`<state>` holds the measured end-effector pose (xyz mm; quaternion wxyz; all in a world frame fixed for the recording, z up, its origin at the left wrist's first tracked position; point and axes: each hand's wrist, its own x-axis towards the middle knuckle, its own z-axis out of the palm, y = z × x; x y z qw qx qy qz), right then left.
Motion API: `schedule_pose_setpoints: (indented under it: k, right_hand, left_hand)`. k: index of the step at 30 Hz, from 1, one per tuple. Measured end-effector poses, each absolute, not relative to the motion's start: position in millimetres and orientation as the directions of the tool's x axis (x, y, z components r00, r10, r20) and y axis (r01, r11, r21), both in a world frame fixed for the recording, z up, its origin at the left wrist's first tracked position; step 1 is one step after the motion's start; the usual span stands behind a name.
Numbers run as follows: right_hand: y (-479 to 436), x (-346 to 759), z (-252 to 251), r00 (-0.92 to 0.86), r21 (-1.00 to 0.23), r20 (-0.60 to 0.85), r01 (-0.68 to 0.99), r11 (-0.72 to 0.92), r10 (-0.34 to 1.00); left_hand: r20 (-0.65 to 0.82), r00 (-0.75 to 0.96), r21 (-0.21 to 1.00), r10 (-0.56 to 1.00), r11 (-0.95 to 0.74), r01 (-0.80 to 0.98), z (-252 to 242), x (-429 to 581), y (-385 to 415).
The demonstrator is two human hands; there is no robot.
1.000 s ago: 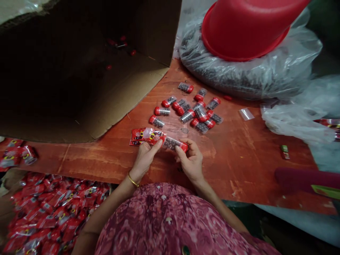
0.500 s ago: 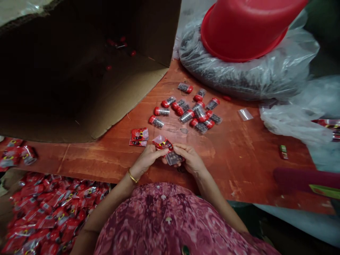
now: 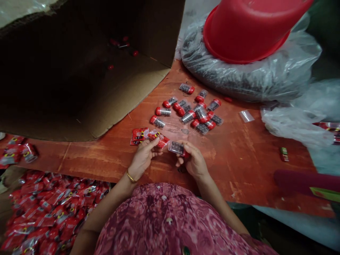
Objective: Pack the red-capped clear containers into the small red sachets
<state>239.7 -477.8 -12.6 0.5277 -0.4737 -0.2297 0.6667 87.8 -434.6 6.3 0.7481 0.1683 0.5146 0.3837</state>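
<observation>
Between thumb and fingers my left hand [image 3: 143, 156] pinches a red printed plastic sleeve [image 3: 160, 139]. My right hand [image 3: 195, 160] grips a small clear tube [image 3: 176, 147] by its red-capped end; dark little balls fill it. The tube's clear end points left, close to the sleeve; whether they touch I cannot tell. Beside my left hand a small stack of red printed sleeves [image 3: 139, 135] lies on the table. Beyond my hands, several similar red-capped tubes [image 3: 187, 117] are scattered on the wood.
A large open cardboard box [image 3: 143, 95] stands at the left on the reddish table [image 3: 239, 159]. Wrapped red packets [image 3: 47, 212] are heaped below the table's left edge. A red tub [image 3: 252, 32] rests on a filled plastic bag [image 3: 247, 81] at the back right.
My hands have drawn apart. The sleeve has gone slightly left in my left hand, and the tube is now separate from it in my right hand.
</observation>
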Motion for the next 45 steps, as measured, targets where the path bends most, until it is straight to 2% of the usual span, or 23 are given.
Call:
schedule_pose_setpoints:
  k: [3, 7, 11, 15, 20, 28, 45]
  right_hand:
    - [-485.0, 241.4, -9.6, 0.142, -0.891, -0.304, -0.393, -0.228, 0.942]
    - [-492.9, 233.6, -5.6, 0.31, -0.971, -0.201, -0.186, -0.148, 0.929]
    - [-498.6, 225.9, -7.4, 0.376, -0.994, -0.104, -0.052, -0.091, 0.921]
    - [-501.1, 224.7, -13.5, 0.388, -0.995, -0.072, 0.033, -0.091, 0.919]
    - [-498.3, 221.6, -13.5, 0.397, -0.998, -0.05, 0.023, -0.064, 0.916]
    - [-494.7, 220.1, -9.0, 0.433, -0.994, -0.106, -0.042, -0.097, 0.895]
    - [-496.0, 214.9, -8.6, 0.38, -0.992, -0.119, -0.085, -0.093, 0.917]
  left_hand:
    - [-0.683, 0.193, 0.574, 0.705, 0.681, -0.456, 8.0, 86.8, -433.7]
    - [-0.688, 0.2, 0.545, 0.697, 0.679, -0.492, 8.9, 90.5, -436.6]
    - [-0.682, 0.16, 0.558, 0.714, 0.649, -0.517, 6.6, 93.7, -439.3]
    - [-0.675, 0.126, 0.578, 0.727, 0.627, -0.523, 5.1, 96.5, -440.6]
    - [-0.667, 0.116, 0.579, 0.736, 0.61, -0.541, 6.8, 100.1, -441.8]
    - [-0.675, 0.096, 0.57, 0.731, 0.6, -0.561, 9.3, 101.5, -440.9]
    - [-0.634, 0.072, 0.619, 0.77, 0.561, -0.549, 5.6, 101.0, -443.7]
